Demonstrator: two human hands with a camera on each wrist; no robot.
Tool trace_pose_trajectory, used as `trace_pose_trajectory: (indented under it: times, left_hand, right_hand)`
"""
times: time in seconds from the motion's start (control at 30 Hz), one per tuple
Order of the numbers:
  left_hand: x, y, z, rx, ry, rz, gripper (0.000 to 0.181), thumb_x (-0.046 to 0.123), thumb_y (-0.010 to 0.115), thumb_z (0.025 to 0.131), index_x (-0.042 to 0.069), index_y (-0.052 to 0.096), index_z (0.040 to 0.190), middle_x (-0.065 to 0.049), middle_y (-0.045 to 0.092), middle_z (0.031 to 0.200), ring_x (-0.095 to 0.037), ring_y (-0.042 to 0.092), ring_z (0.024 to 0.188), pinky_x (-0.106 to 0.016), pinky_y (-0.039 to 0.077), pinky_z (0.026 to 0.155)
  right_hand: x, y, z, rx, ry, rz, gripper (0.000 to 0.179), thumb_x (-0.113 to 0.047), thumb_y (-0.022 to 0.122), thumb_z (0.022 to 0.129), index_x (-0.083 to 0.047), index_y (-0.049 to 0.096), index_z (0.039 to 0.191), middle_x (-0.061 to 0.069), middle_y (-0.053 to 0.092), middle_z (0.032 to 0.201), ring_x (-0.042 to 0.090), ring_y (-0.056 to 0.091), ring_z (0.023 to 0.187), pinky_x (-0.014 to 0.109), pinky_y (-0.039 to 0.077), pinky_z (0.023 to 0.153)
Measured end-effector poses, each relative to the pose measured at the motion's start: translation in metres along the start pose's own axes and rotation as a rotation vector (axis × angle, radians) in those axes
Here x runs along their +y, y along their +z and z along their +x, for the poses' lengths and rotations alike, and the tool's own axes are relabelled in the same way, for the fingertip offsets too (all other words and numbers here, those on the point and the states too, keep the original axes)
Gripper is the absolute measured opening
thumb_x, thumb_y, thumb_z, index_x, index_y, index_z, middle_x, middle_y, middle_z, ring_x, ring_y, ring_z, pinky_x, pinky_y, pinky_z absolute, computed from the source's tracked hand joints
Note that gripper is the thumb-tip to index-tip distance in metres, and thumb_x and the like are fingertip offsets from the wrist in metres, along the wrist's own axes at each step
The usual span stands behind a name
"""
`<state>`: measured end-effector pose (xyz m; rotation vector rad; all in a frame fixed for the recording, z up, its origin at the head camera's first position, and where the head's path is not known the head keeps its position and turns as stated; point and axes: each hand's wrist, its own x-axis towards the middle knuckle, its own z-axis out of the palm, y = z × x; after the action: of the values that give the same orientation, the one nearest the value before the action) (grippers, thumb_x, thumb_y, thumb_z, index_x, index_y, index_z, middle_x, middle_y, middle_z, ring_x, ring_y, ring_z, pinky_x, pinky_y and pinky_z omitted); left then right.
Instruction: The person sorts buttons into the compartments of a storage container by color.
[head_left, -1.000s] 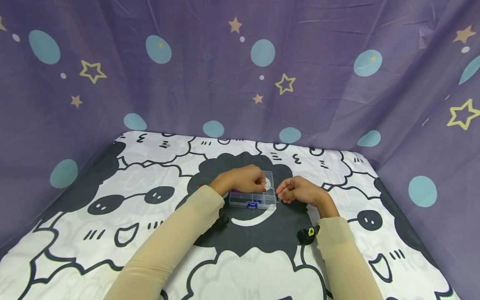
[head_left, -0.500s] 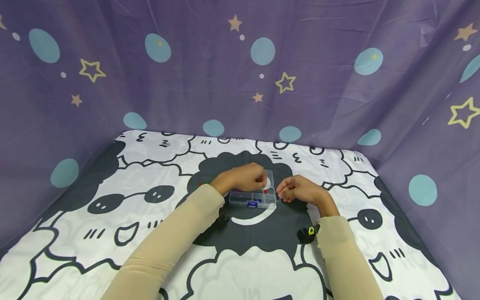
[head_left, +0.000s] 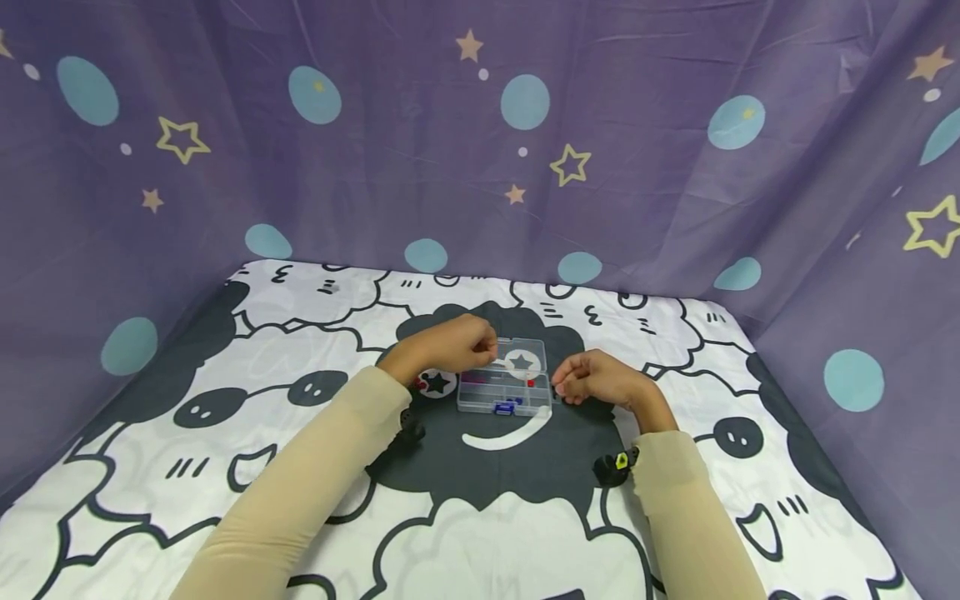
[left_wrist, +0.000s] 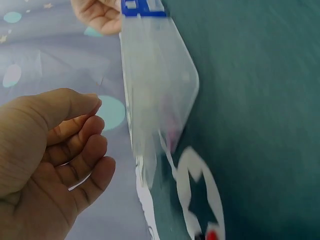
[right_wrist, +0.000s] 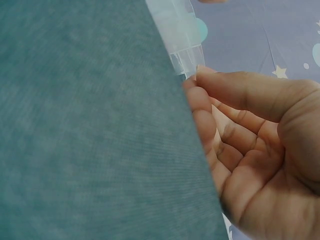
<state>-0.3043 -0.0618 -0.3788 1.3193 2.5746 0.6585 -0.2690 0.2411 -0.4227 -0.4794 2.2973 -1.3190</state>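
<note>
A clear plastic compartment box (head_left: 491,407) with a blue latch (head_left: 504,408) lies with its lid (head_left: 528,346) folded back. Inside are a small red piece (head_left: 531,383) at the right, blue pieces (head_left: 516,402) at the front and pink ones (head_left: 474,377) at the left. My left hand (head_left: 461,343) hovers over the box's left rear; the left wrist view shows its fingers loosely curled around nothing. My right hand (head_left: 600,379) stays by the box's right end, thumb and forefinger tips right at the corner; I cannot tell whether they pinch it.
Small red pieces (head_left: 420,385) lie left of the box, on a white printed star circle (head_left: 437,383). A cartoon sheep cloth (head_left: 498,471) covers the table. Behind hangs a purple curtain (head_left: 420,150) with stars and dots.
My left hand has let go of the red piece, which now sits in the box's right side, and has moved left, uncovering the lid. My right hand has not moved.
</note>
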Motion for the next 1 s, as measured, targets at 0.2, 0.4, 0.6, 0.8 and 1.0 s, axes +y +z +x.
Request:
trace_pose_trajectory:
  times: [0.2, 0.4, 0.6, 0.8, 1.0]
  left_hand:
    - [-0.016, -0.005, -0.018, 0.008, -0.053, 0.005, 0.018, 0.01, 0.06, 0.102, 0.004, 0.072, 0.089, 0.003, 0.056, 0.069, -0.009, 0.046, 0.058, -0.029, 0.044, 0.062]
    - [-0.031, -0.012, -0.035, 0.017, -0.12, 0.003, 0.014, 0.011, 0.063, 0.1, 0.005, 0.074, 0.094, 0.002, 0.066, 0.08, -0.011, 0.057, 0.067, -0.033, 0.051, 0.069]
    - [-0.046, -0.017, -0.049, 0.035, -0.169, 0.012, 0.012, 0.011, 0.064, 0.099, 0.005, 0.074, 0.095, 0.0, 0.069, 0.085, -0.012, 0.06, 0.074, -0.036, 0.053, 0.076]
    - [-0.061, -0.022, -0.064, 0.03, -0.21, -0.015, 0.011, 0.01, 0.065, 0.099, 0.005, 0.074, 0.096, -0.001, 0.068, 0.084, -0.013, 0.06, 0.073, -0.036, 0.053, 0.074]
    - [-0.077, -0.025, -0.076, 0.018, -0.254, -0.051, 0.012, 0.012, 0.067, 0.098, 0.006, 0.074, 0.091, 0.001, 0.066, 0.078, -0.013, 0.055, 0.068, -0.033, 0.049, 0.068]
  right_hand:
    - [-0.001, 0.001, -0.001, -0.005, -0.006, -0.005, 0.017, 0.001, 0.064, 0.095, 0.008, 0.068, 0.109, 0.009, 0.073, 0.092, 0.019, 0.065, 0.076, 0.033, 0.056, 0.071]
    - [0.0, 0.001, 0.0, -0.001, 0.002, -0.008, 0.016, 0.0, 0.065, 0.095, 0.006, 0.069, 0.109, 0.009, 0.073, 0.091, 0.02, 0.066, 0.077, 0.033, 0.056, 0.072]
    - [0.0, 0.0, 0.0, -0.002, -0.002, -0.008, 0.015, 0.001, 0.065, 0.095, 0.007, 0.069, 0.108, 0.009, 0.072, 0.091, 0.019, 0.066, 0.076, 0.033, 0.056, 0.071]
    - [0.0, 0.0, -0.001, -0.004, -0.004, -0.005, 0.016, 0.001, 0.064, 0.095, 0.007, 0.068, 0.109, 0.009, 0.073, 0.091, 0.019, 0.066, 0.077, 0.033, 0.056, 0.072]
    - [-0.001, 0.001, -0.002, -0.001, -0.001, -0.009, 0.016, 0.0, 0.064, 0.095, 0.006, 0.069, 0.109, 0.009, 0.073, 0.091, 0.021, 0.066, 0.077, 0.034, 0.057, 0.072]
